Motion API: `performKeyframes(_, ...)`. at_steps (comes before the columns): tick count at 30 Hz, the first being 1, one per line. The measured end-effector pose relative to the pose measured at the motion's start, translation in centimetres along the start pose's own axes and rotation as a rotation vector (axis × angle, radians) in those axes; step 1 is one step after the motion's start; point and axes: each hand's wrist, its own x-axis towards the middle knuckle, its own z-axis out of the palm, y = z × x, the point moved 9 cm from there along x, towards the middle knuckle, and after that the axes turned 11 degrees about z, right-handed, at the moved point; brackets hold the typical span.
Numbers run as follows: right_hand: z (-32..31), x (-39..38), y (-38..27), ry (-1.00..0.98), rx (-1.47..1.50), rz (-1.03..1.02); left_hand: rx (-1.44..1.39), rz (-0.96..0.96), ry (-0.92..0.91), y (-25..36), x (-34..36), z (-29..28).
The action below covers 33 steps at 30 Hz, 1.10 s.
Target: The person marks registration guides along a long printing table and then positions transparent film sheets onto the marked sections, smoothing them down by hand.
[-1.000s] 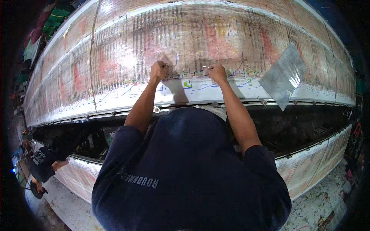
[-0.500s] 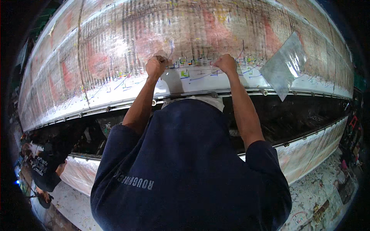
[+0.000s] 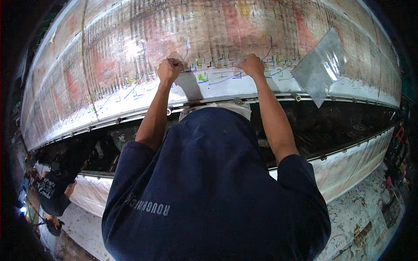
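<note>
A large curved panel (image 3: 226, 26), streaked brown, grey and red above a white lower band, carries many small coloured marks along the band. My left hand (image 3: 169, 68) is closed over it, left of centre, at a small dark or translucent item that I cannot make out. Some distance to its right, my right hand (image 3: 251, 65) is pinched at the panel's surface among the marks, its fingertips on something too small to name. Farther right lies a grey, see-through sheet (image 3: 315, 74) with a glossy patch, its lower corner overhanging the panel's rim (image 3: 270, 98).
A dark gap with a second pale panel (image 3: 348, 169) lies below the rim. A co-worker in a dark shirt (image 3: 54, 191) is at the lower left. A scrap-strewn pale floor (image 3: 348, 222) shows at the lower right, and assorted clutter (image 3: 400, 156) lines the right edge.
The whole view has shifted, with the panel sitting higher in the picture. Both my hands appear higher too, the right one a little farther right and the left a little farther left, both still closed.
</note>
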Motion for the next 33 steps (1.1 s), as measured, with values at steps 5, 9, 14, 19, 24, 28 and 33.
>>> performKeyframes(5, -0.2, -0.9, -0.8, -0.088, 0.038, 0.052, -0.004, -0.005, -0.015, 0.1, -0.5, -0.3)
performKeyframes(9, -0.4, -0.4, 0.1, 0.013, 0.015, 0.065, 0.009, 0.09, 0.072, 0.0, -0.3, 0.1)
performKeyframes(14, 0.3, 0.0, 0.6, -0.042, 0.06, 0.074, -0.025, -0.011, -0.004, 0.9, -0.9, 0.0)
performKeyframes(19, -0.2, -1.0, -0.6, -0.06, -0.069, 0.04, -0.069, -0.019, 0.057, 0.2, -1.6, -0.2)
performKeyframes(24, -0.4, -1.3, -0.6, -0.144, 0.067, 0.11, -0.051, 0.011, 0.062, 0.3, -1.4, -0.3)
performKeyframes(28, -0.6, -1.1, -1.2, -0.048, -0.011, 0.009, 0.027, 0.004, 0.061, 1.4, -1.3, -0.8)
performKeyframes(33, -1.5, -1.7, -0.4, 0.203, 0.046, 0.022, 0.442, 0.477, 0.229, 10.4, -1.4, 1.4)
